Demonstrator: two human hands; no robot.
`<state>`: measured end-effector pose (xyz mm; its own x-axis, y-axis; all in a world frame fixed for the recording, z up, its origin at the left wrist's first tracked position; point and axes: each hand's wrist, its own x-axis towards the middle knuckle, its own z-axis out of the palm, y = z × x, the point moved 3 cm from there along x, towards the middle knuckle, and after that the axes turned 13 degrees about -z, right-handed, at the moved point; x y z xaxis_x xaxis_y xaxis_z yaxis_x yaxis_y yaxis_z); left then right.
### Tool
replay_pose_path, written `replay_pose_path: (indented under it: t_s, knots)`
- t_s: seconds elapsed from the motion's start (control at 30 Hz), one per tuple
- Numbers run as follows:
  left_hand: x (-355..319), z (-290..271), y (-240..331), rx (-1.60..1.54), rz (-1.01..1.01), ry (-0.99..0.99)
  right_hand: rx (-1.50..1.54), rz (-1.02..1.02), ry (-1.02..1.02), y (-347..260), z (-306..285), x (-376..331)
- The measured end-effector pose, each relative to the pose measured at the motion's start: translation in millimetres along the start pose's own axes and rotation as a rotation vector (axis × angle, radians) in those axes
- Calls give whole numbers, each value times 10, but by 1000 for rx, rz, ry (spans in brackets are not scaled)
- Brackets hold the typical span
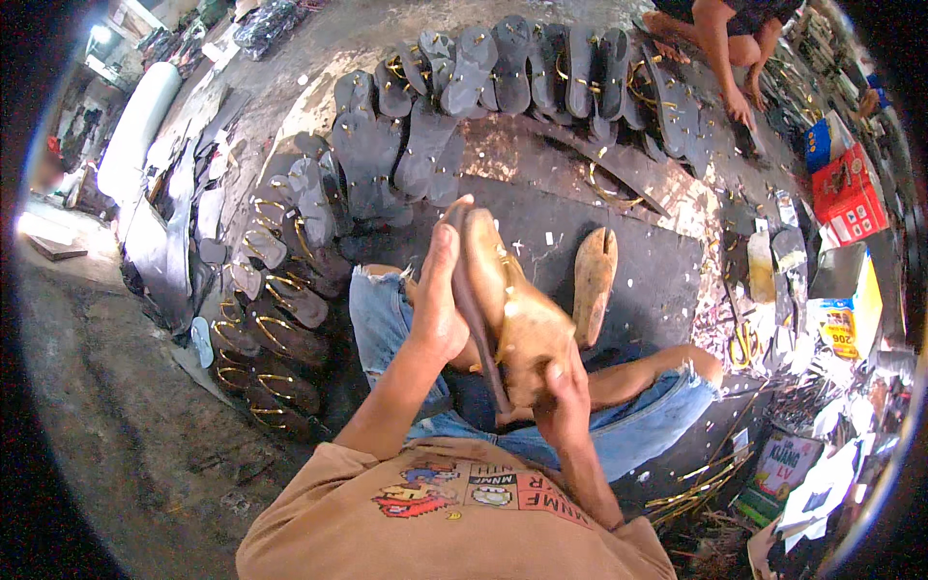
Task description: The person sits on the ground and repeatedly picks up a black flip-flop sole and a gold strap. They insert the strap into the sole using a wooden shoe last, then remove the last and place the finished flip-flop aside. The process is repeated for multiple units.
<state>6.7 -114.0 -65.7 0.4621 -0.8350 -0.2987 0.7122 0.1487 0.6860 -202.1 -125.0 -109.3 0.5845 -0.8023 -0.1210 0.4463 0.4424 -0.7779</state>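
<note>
In front of my lap I hold a wooden shoe last [522,319] tilted upright, with a dark sandal sole [471,300] lying along its left side. Small gold strap parts show against the last's upper part. My left hand [442,300] presses along the outer face of the sole, fingers pointing up toward the toe end. My right hand [564,391] grips the heel end of the last, thumb on top; its other fingers are mostly hidden. A second wooden last [594,285], with a slit at its toe, lies on the dark mat [648,280] just right of my hands.
Dark sandals [372,159] with gold straps form an arc from left to far right. Beyond them, a co-worker's hand [739,108] reaches to the floor. At right are a red box [851,198], scissors [742,346], a yellow-and-white box [851,300], a can [781,469] and scraps.
</note>
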Motion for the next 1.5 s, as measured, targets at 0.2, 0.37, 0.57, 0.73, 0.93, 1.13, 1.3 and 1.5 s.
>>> replay_pose_path:
  t_s: [0.2,0.37,0.57,0.73,0.93,1.13,1.3,1.5]
  knots:
    - [-105,-6,48,197,32,36,617,497,99,221,-164,-112]
    - [-229,125,98,361,52,101,886,510,-58,146,15,-112]
    - [-155,131,112,362,91,119,626,498,71,409,-270,-208]
    - [-210,192,79,533,277,169,603,481,60,349,-262,-214]
    - [-265,242,31,309,163,19,768,433,-123,73,41,-139]
    - [-290,296,27,146,18,41,712,444,-133,81,14,-156]
    - [-283,397,59,117,-44,131,681,455,-149,91,22,-136]
    - [-306,415,41,309,68,116,771,468,-112,139,-18,-201]
